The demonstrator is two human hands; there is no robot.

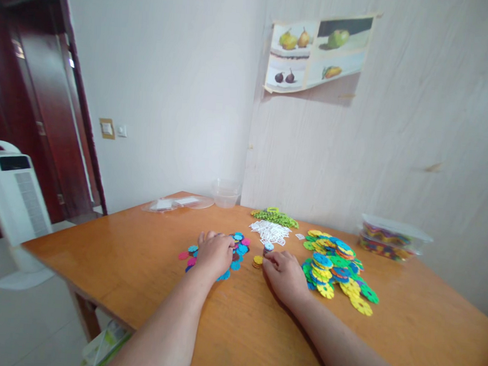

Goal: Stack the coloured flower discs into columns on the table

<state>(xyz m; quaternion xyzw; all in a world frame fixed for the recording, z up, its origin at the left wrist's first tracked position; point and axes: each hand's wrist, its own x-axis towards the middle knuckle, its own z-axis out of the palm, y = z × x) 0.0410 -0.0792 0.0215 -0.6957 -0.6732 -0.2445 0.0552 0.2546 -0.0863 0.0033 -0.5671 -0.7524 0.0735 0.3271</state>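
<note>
My left hand [214, 254] lies palm down on a small heap of blue, pink and dark plastic discs [239, 248], its fingers curled over them. My right hand [284, 274] rests on the wooden table [147, 254] with fingers pinched on a small stack of discs topped by a blue one [268, 248]. A yellow disc [257, 260] lies just left of that stack. A large pile of green, yellow and blue discs [336, 267] spreads to the right of my right hand.
White pieces [270, 231] and green pieces [275, 216] lie behind the hands. A lidded clear box of coloured pieces [390, 238] stands at the right, a clear tub [225, 193] and plastic bags [175, 203] at the back. A white fan heater [15, 200] stands left.
</note>
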